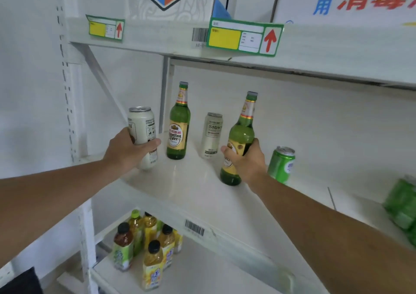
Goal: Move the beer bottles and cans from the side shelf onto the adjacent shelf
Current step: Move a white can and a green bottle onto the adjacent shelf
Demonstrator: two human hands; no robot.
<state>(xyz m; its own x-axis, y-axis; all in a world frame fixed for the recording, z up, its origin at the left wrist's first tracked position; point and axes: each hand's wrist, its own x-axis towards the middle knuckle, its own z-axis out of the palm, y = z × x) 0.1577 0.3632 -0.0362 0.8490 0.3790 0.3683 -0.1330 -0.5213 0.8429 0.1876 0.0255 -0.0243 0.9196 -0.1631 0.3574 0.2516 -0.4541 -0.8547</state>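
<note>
Hands first: your left hand (126, 149) has its grip wrapped tight around a white beer can (142, 134). The can stands almost straight, top up, at the left end of the white shelf (193, 188). Your right hand (246, 162) holds a green beer bottle (239, 140) low on its body. That bottle leans, its cap tipped up and to the right. Between your hands, another green bottle (179, 125) and a tall white can (211, 135) stand straight up. A green can (281, 164) sits just right of your right hand, leaning a little.
</note>
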